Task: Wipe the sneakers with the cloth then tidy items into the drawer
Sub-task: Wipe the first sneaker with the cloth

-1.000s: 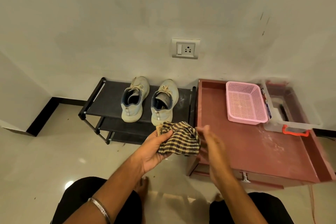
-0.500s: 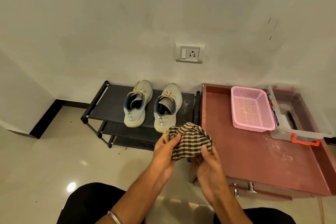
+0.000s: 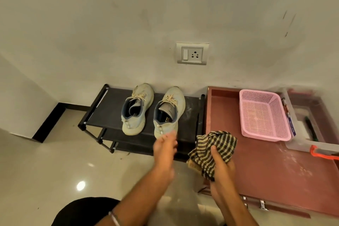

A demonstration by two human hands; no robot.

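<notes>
Nearest the camera, at the front edge of the reddish cabinet, the right hand clutches the striped cloth, thumb pressed into its folds. Left of the cabinet, the blurred left hand reaches with loose fingers, holding nothing, by the heel of the right sneaker. Both sneakers sit on the black rack, the left sneaker beside its mate. Farther back on the cabinet stands a pink basket.

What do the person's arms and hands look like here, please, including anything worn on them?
Both forearms are bare, with no sleeves or gloves in view. The left hand is motion-blurred; a thin silver metal bangle circles its wrist. The right hand shows no rings or wristwear.
</notes>
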